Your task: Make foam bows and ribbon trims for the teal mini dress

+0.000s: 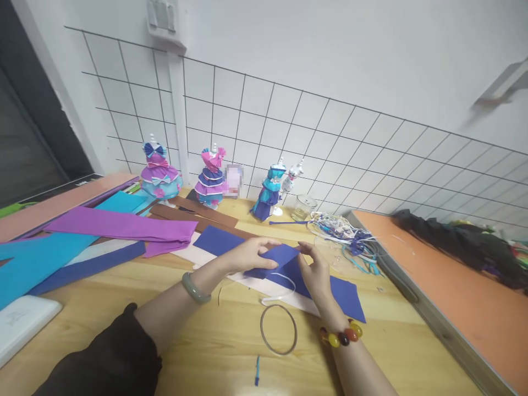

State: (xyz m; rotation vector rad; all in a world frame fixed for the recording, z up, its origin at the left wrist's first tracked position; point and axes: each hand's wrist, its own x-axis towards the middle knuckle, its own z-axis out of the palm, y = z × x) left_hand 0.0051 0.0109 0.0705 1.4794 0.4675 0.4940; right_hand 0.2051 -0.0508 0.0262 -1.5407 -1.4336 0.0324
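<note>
Forearms (177, 308) come in from the bottom of the view and converge near the middle, the left one slanting up to the right out of a black sleeve (107, 357), the right one slanting up to the left. The left hand (249, 256) pinches a folded blue piece (282, 253), thumb laid flat on its near part and fingers along the far side. The right hand (318, 272) has its wrist raised, with thumb and index finger closed on the piece's right corner and the other fingers curled. A green bangle (194, 290) circles the left wrist and a beaded bracelet (343, 336) the right.

The folded piece is held just over a long dark blue strip (348, 297), which runs diagonally beneath both hands and overlaps a pale pink strip (303, 301). A narrow white band (294, 286) curls in front of the piece.

Toward the body, the wooden table (198, 341) shows between the forearms, where a thin ring (296, 334) and a small blue scrap (257, 371) lie. To the right, wood extends past the dark blue strip's end to the raised edge (406, 289) of an orange panel (445, 297). On the left, a folded purple strip (127, 225) reaches close to the pink one; beyond the right hand, a tangle of strips (340, 230) limits the far side.
</note>
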